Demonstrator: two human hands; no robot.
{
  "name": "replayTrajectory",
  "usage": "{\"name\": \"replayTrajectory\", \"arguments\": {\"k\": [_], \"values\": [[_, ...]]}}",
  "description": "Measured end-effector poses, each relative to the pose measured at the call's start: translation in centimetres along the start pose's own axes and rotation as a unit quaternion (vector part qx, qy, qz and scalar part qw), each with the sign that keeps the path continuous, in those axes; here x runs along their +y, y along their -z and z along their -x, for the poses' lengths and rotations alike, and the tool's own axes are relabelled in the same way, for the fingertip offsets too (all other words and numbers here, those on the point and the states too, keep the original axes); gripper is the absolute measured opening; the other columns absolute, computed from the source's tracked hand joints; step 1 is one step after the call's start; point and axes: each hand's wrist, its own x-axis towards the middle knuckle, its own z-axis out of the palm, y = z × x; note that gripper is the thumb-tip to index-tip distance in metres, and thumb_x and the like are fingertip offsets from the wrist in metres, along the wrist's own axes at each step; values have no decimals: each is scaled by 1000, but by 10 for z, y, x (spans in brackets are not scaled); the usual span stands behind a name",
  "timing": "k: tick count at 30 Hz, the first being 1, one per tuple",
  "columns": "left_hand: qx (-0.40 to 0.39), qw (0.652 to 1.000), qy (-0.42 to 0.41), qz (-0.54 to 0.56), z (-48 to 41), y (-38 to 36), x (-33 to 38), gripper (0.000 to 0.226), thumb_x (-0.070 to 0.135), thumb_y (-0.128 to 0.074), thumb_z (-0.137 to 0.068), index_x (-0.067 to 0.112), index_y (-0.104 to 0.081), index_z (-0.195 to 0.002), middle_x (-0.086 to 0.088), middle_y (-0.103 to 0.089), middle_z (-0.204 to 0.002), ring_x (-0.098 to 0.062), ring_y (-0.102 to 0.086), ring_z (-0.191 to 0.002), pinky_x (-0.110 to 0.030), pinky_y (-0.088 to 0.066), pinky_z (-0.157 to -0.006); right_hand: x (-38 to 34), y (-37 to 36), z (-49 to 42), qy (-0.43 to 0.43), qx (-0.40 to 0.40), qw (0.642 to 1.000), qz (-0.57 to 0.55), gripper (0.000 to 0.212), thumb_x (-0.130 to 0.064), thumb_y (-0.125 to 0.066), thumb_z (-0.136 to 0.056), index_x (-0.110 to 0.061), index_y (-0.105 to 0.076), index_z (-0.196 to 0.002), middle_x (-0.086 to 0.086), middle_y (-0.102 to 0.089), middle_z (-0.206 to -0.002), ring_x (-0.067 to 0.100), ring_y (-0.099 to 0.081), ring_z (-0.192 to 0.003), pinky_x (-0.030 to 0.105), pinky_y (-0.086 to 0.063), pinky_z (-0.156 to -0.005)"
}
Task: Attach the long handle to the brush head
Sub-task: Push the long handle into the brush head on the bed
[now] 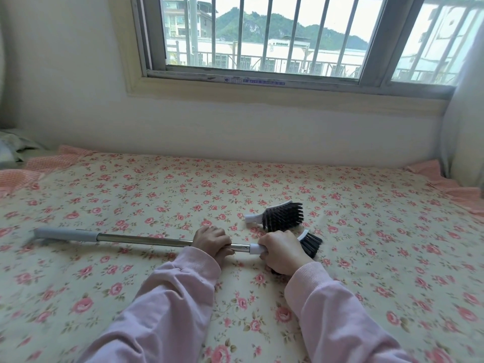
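A long metal handle (pixel 146 239) with a grey grip at its left end lies across the flowered bed. My left hand (pixel 212 242) is closed around the shaft near its right end. My right hand (pixel 281 254) grips a brush head (pixel 311 243) with black bristles and a white neck (pixel 256 248). The shaft's end sits in that white neck, between my two hands. Most of this brush head is hidden under my right hand.
A second brush head (pixel 279 216) with black bristles and a white back lies loose just beyond my right hand. The flowered sheet (pixel 366 244) covers the bed up to the wall under a barred window (pixel 262 48). A curtain (pixel 466 140) hangs at the right.
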Motion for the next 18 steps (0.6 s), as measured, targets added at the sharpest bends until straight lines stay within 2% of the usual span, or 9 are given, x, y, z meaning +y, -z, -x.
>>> {"name": "replayTrajectory", "arguments": {"k": [3, 5, 6, 8, 9, 11, 13, 16, 18], "values": [[-12, 1000, -15, -23, -4, 6, 0, 38, 44, -48, -64, 14, -69, -55, -1, -64, -51, -15, -57, -54, -27, -41, -60, 0, 0, 0, -2, 2, 1000, -2, 12, -10, -48, -88, -16, -49, -78, 2, -50, -79, 24, -42, -75, 29, -26, -73], [-14, 998, -19, -51, -4, 8, 4, 38, 45, -48, -63, 15, -69, -55, 0, -64, -51, -16, -62, -50, -30, -48, -55, 0, 1, 1, -3, 2, 1000, -3, 12, -10, -48, -88, -16, -49, -78, 2, -50, -79, 24, -42, -75, 29, -26, -73], [-6, 998, -17, -62, -3, 8, 5, 35, 46, -53, -61, 15, -69, -57, -1, -64, -52, -17, -62, -51, -33, -51, -54, 0, 1, 1, -2, 3, 1000, -2, 12, -10, -49, -88, -16, -49, -78, 2, -50, -79, 24, -42, -75, 29, -26, -73], [-11, 998, -8, -66, 1, 9, 9, 29, 39, -78, -51, 16, -67, -64, -4, -64, -55, -20, -63, -52, -39, -54, -52, 0, 1, 1, -2, 4, 1000, -3, 12, -11, -49, -88, -16, -49, -78, 2, -51, -79, 23, -42, -75, 29, -27, -73], [-10, 998, -1, -57, 2, 8, 12, 41, 31, -89, -41, 18, -63, -70, -5, -64, -57, -21, -63, -53, -41, -53, -52, 0, 1, 1, -1, 4, 1000, -3, 12, -12, -50, -88, -16, -49, -78, 2, -50, -80, 23, -42, -75, 29, -27, -73], [9, 999, 11, -42, 4, 4, 13, 61, 20, -94, -29, 21, -52, -74, -6, -63, -57, -22, -60, -54, -39, -53, -51, -1, 2, 2, 0, 0, 1000, 0, 12, -13, -50, -89, -16, -48, -78, 2, -50, -80, 23, -42, -76, 29, -27, -73], [29, 999, 5, -23, 5, 1, 14, 52, 23, -88, -42, 22, -46, -72, -5, -61, -55, -14, -48, -62, -35, -51, -54, -1, 1, 3, -1, -5, 1000, 2, 12, -13, -50, -89, -16, -47, -78, 2, -49, -81, 23, -41, -76, 29, -26, -73], [44, 999, -6, -17, 3, 0, 9, 19, 39, -56, -62, 22, -51, -69, -3, -63, -54, -10, -38, -65, -29, -47, -63, -1, 1, 3, -2, -5, 1000, -1, 12, -13, -50, -89, -15, -46, -78, 2, -49, -81, 24, -41, -76, 29, -26, -73], [38, 999, 3, -28, 3, -1, 3, 28, 40, -51, -64, 15, -62, -60, -3, -64, -54, -10, -40, -66, -37, -50, -67, -1, 3, 2, -1, -4, 1000, -3, 13, -13, -51, -89, -15, -46, -78, 2, -49, -80, 23, -41, -76, 28, -25, -73]]}}
